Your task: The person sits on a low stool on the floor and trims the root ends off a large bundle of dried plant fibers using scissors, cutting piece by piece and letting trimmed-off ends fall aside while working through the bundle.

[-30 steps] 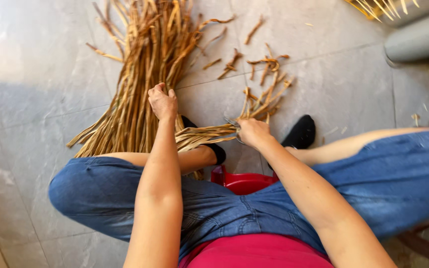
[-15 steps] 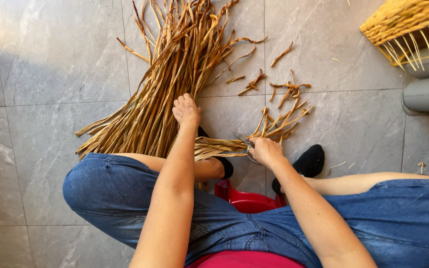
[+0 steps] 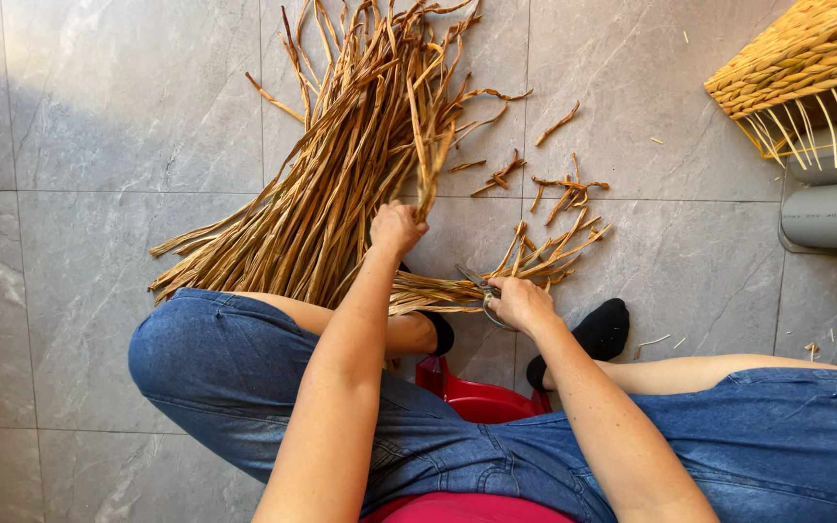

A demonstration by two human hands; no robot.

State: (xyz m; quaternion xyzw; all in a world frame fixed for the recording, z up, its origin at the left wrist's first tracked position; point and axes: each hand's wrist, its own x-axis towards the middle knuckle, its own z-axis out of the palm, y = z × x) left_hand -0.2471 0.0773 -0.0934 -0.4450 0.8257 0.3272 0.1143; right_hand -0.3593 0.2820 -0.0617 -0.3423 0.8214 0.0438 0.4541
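Left hand (image 3: pixel 397 229) fisted, fingers clamped on a few dried reed strands (image 3: pixel 428 165) sticking up out of the grip, raised just over the lower edge of the big bundle of dried reeds (image 3: pixel 341 165) fanned out across the grey tiled floor (image 3: pixel 99 145). Right hand (image 3: pixel 520 302) lower and to the right, fingers closed round a pair of scissors (image 3: pixel 477 288), blades pointing left into a smaller sheaf of reeds (image 3: pixel 438 291) lying crosswise in front of the knees. Can't really tell how far apart the blades are, too small. Short cut-off scraps (image 3: pixel 559 189) scattered on the tiles just beyond the scissors. Sitting low on a red stool (image 3: pixel 472 397), blue jeans, black socks (image 3: pixel 603 329) flat on the floor. Woven straw basket (image 3: pixel 806 58) up in the top right corner with loose stakes poking out, well apart from both hands, grey pipe (image 3: pixel 835 215) right below it.
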